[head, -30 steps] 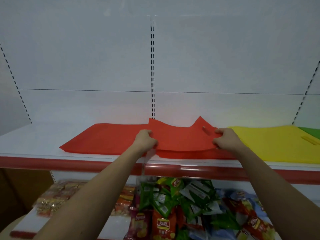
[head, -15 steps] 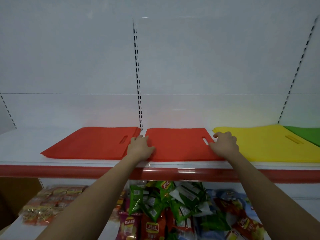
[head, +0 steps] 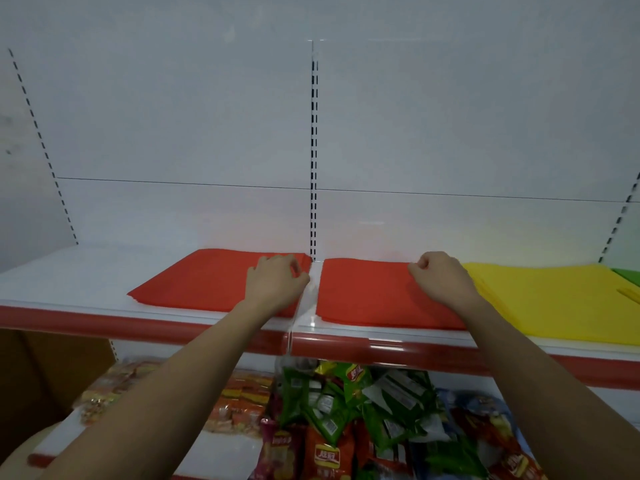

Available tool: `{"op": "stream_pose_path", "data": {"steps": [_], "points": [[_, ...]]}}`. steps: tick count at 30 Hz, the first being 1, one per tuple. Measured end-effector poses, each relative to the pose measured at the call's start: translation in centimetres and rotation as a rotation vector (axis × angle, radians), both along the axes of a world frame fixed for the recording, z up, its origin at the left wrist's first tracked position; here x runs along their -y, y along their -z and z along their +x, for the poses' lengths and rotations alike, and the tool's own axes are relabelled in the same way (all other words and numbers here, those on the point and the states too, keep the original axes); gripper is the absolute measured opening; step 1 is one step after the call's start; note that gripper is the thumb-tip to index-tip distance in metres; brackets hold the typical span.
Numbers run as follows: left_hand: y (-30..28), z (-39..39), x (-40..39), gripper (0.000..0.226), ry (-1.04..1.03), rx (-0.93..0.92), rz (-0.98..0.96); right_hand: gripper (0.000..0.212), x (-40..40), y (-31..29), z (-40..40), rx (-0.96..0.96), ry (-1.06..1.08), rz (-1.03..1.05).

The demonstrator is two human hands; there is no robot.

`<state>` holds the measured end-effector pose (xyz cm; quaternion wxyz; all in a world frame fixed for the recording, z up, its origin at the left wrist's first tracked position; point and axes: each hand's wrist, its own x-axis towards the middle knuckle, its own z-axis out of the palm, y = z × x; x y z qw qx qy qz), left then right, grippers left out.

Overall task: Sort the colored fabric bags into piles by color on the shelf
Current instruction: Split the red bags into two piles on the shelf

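Both hands, left [head: 277, 284] and right [head: 441, 278], rest curled on red bags [head: 367, 292].

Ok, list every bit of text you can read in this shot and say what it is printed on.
"Lay's" style red-and-yellow roundel on the green snack bag below the shelf: letters too blurred to be sure.
White two-character logo on the orange snack bag: blurred, cannot be read.
Small print on the white labels of the green packets: too small to read.
Red bags, yellow bags, shelf edge: no text.
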<state>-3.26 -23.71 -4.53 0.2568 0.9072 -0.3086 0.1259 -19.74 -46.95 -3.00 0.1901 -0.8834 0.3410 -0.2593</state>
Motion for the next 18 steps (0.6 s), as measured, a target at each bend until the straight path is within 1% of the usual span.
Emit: {"op": "stream_pose_path", "data": {"steps": [2, 4, 8, 14, 16, 18], "points": [[-0.4, 1.1, -1.6, 0.016, -0.002, 0.002, -0.041, 0.03, -1.7, -0.6, 1.1, 0.003, -0.035, -0.034], [-0.8, 2.3, -3.3, 0.017, 0.001, -0.002, -0.042, 0.035, -3.7, -1.2, 2.3, -0.002, -0.064, -0.049], [-1.0, 5.2, -7.5, 0.018, -0.02, -0.012, -0.05, 0.039, -8.4, -1.6, 5.7, -0.033, -0.159, -0.029], [0.2, 11.1, -14.6, 0.015, -0.136, -0.108, -0.067, 0.031, -15.5, 0.6, 11.5, -0.091, -0.251, 0.002], [1.0, 13.2, -16.8, 0.013, -0.162, -0.145, -0.102, 0.024, -17.2, 2.1, 13.3, -0.084, -0.244, 0.041], [2.0, 15.1, -18.7, 0.013, -0.193, -0.179, -0.165, 0.019, -18.5, 3.6, 15.0, -0.031, -0.198, 0.103]]}}
